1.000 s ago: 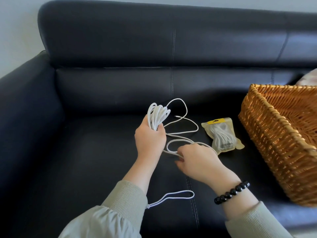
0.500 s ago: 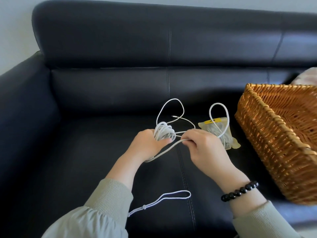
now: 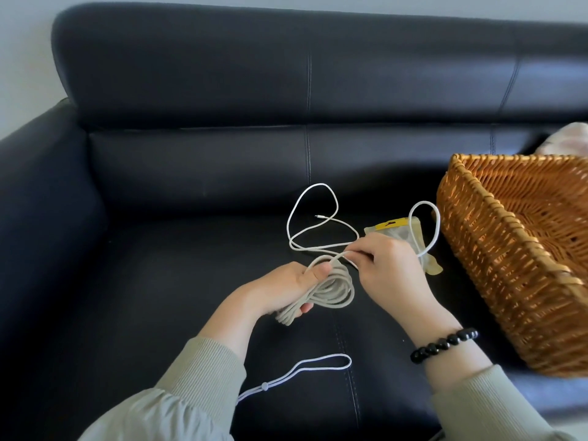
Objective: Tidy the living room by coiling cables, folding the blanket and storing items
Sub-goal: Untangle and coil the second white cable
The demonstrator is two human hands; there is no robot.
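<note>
Gripping white cable (image 3: 334,291), coiled bundle (possibly braided), loose tail

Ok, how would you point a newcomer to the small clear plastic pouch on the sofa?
Start at the black leather sofa and find the woven wicker basket on the right of its seat. Just left of the basket, partly behind the right hand, lies the small clear plastic pouch. Its yellow header strip sets it apart from the loose white cable looped across it.
</note>
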